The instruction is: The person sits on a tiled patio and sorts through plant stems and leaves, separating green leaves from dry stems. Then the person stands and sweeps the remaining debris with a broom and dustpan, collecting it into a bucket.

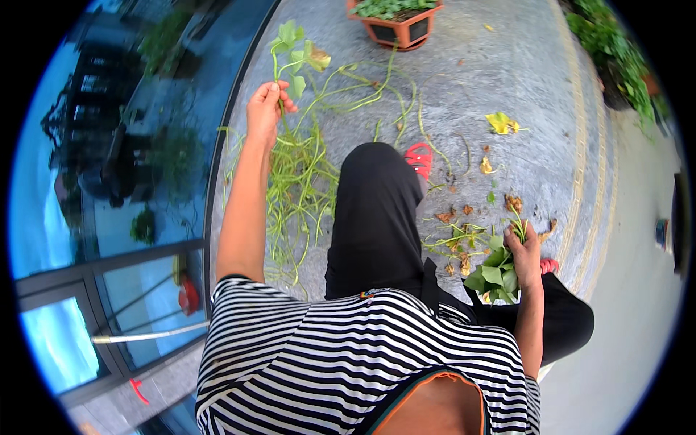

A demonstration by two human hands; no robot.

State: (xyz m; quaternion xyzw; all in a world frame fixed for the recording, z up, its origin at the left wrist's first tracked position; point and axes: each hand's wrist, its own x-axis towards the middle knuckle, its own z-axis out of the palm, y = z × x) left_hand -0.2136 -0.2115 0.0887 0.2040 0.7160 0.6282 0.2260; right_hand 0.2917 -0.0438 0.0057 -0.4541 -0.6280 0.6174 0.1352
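Note:
My left hand [267, 112] is raised at the upper left, its thumb and fingers pinched on a leafy vine [291, 61]. Green leaves and one browning leaf stand above the fingers. Beneath that arm lies a tangled heap of bare green vine stems [293, 188], with long strands trailing away to the right. Low on the right, my right hand [523, 254] is closed round a bunch of green leaves [495, 274], stems pointing up past the thumb. Beside it, cut stems and withered brown leaves [464, 246] are strewn on the grey paving.
An orange planter [397, 27] with green plants stands at the far edge. A yellow leaf [502, 123] lies on the paving [464, 80]. Glass panels [159, 181] run along the left, with a pale pole [148, 335] near them. Potted greenery [616, 58] is at the far right.

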